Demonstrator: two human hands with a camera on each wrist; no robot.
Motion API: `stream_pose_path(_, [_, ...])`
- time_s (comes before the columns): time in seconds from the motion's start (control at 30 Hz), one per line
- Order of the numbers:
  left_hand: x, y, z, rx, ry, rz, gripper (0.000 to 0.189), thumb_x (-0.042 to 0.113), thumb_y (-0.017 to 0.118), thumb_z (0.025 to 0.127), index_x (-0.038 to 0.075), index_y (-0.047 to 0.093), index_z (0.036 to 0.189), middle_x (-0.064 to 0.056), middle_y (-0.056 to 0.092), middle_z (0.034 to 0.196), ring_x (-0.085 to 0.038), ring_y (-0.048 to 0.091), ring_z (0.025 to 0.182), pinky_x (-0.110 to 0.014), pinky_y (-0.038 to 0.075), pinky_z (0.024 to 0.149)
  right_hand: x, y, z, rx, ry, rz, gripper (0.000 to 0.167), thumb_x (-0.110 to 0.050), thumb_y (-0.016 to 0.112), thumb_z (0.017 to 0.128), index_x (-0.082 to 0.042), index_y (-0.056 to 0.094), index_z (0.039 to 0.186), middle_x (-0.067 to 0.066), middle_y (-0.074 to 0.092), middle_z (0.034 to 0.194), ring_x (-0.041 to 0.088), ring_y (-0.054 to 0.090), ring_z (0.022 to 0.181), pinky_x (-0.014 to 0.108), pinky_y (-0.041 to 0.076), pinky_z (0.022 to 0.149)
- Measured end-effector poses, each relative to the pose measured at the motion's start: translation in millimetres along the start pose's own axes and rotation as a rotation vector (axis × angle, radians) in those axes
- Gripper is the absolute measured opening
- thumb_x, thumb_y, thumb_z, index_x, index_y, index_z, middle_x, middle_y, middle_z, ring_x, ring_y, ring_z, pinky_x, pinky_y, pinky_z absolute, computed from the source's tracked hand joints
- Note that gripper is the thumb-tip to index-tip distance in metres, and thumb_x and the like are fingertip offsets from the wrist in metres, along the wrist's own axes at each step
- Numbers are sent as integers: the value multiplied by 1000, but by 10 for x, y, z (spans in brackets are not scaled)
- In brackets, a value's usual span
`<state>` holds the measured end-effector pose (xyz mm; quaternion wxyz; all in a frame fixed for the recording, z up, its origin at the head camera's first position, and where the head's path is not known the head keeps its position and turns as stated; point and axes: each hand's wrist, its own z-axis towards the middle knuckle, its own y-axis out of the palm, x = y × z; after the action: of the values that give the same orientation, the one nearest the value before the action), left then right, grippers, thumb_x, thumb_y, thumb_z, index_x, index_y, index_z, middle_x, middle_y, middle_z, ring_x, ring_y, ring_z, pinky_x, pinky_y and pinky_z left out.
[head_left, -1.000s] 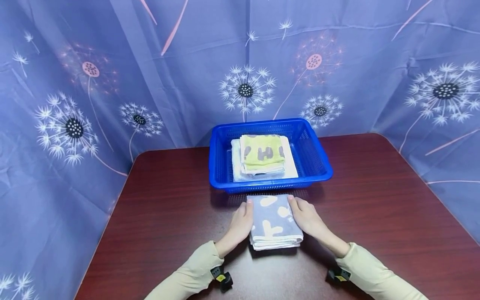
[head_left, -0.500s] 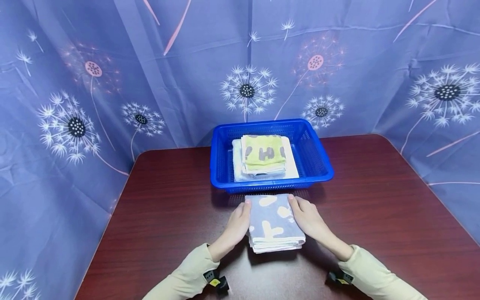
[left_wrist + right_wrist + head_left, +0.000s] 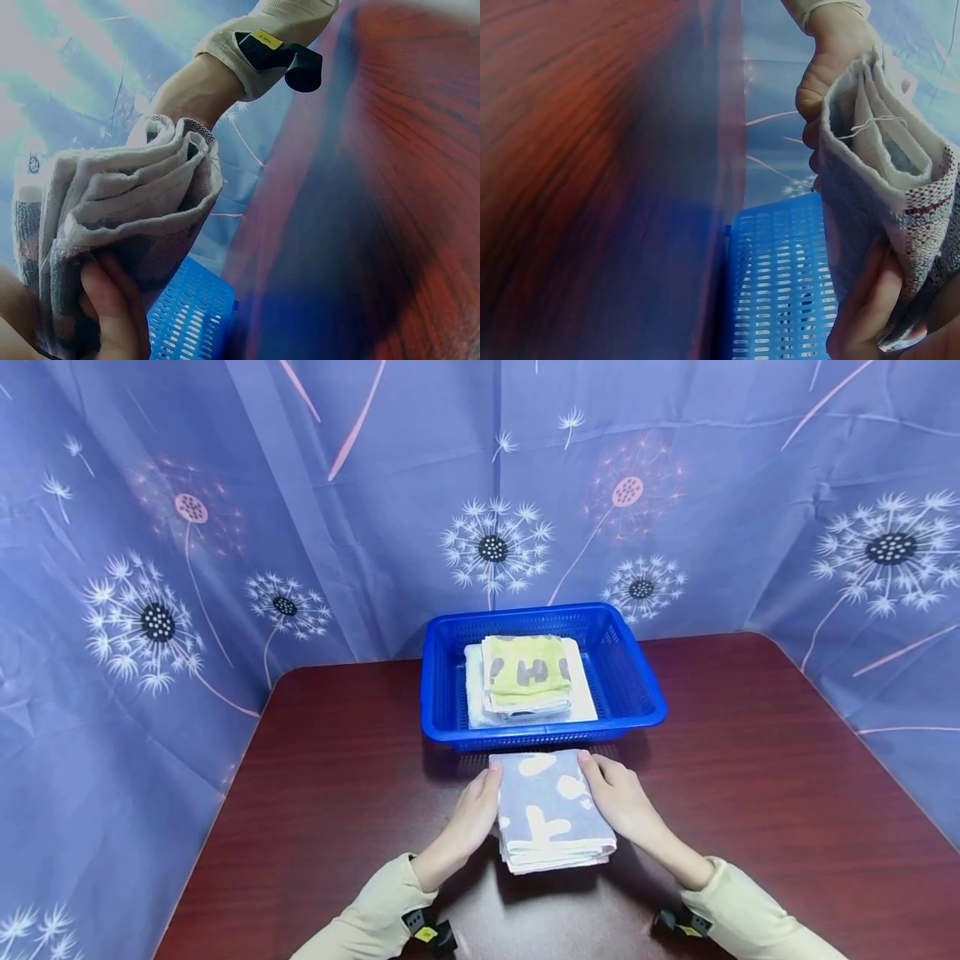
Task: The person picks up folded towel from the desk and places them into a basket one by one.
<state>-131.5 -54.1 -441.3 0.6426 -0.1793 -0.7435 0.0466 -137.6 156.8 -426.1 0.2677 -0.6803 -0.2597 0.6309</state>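
A folded grey-blue towel [image 3: 555, 810] with white shapes is held between my two hands, in front of the basket. My left hand [image 3: 468, 814] grips its left side, thumb on top and fingers curled underneath. On the opposite side my right hand [image 3: 622, 802] holds it the same way. Both wrist views show the towel raised off the table, its folded layers [image 3: 135, 187] and a loose thread [image 3: 877, 124] at one edge. Fingers [image 3: 112, 307] press against the underside in the left wrist view.
A blue perforated plastic basket [image 3: 648, 693] stands at the back of the dark red table [image 3: 345, 760]. Inside it, a folded green towel with grey shapes [image 3: 528, 672] lies on a larger white folded cloth [image 3: 583, 693]. A blue dandelion-print curtain [image 3: 375, 527] hangs behind.
The towel and both hands have come slightly toward me, and the towel's near edge looks a little larger and lower in view. Both hands keep their grip. The basket stays in place.
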Motion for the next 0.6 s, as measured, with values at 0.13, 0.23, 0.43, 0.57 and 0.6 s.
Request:
stream_pose_path(0.13, [7, -6, -15, -6, 19, -17, 56, 43, 25, 105, -2, 57, 117, -14, 64, 91, -18, 60, 82, -35, 54, 73, 1, -3, 0, 7, -5, 5, 42, -37, 36, 104, -9, 58, 81, 3, 51, 71, 18, 51, 76, 30, 40, 69])
stream_pose_path(0.23, [14, -11, -25, -24, 15, -60, 56, 45, 26, 105, -2, 56, 113, -13, 63, 87, -14, 58, 73, -32, 54, 65, -8, -17, 0, 12, -8, 11, 42, -37, 36, 104, -8, 62, 86, 4, 56, 75, 18, 52, 77, 30, 40, 70])
stream_pose_path(0.43, [44, -18, -56, -87, -15, -205, 56, 45, 27, 104, -3, 53, 116, -10, 64, 81, -11, 59, 61, -33, 55, 54, -17, -35, -16, 12, -14, 35, 42, -37, 37, 104, -8, 64, 88, 4, 60, 77, 15, 55, 76, 29, 42, 69])
stream_pose_path(0.57, [75, -23, -69, -96, -32, -234, 53, 44, 26, 105, -2, 52, 114, -6, 62, 77, -10, 58, 59, -31, 53, 53, -36, -49, -24, 17, -24, 51, 43, -37, 37, 104, -9, 60, 80, 3, 57, 73, 14, 54, 74, 28, 42, 68])
stream_pose_path(0.6, [86, -25, -71, -94, -29, -234, 53, 44, 26, 105, -2, 52, 114, -5, 62, 76, -10, 58, 60, -30, 53, 53, -46, -58, -26, 19, -27, 55, 43, -37, 37, 104, -9, 58, 79, 3, 56, 72, 14, 53, 73, 28, 42, 67])
